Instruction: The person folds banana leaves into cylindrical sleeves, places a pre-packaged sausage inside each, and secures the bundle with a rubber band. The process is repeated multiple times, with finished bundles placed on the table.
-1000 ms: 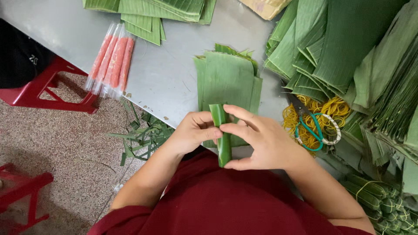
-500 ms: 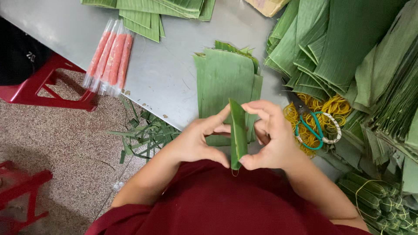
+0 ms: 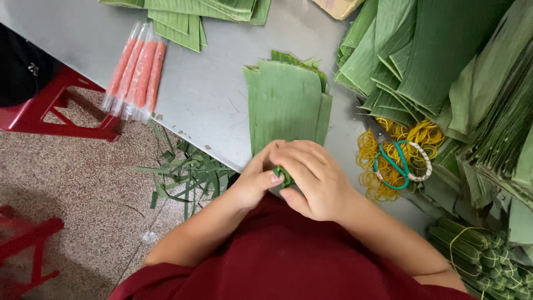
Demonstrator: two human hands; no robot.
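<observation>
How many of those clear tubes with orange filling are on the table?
4, as far as shows: tubes lying side by side at the table's left edge, above the red stool. More may be hidden underneath.

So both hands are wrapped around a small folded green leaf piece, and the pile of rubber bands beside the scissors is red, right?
Not quite. In the head view the rubber bands beside the scissors are yellow, not red. Both the left hand and right hand do close around the folded green leaf piece.

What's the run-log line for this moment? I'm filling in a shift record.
left hand + right hand: closed around folded leaf piece | cut leaf stack just beyond | rubber bands, scissors at right
</observation>
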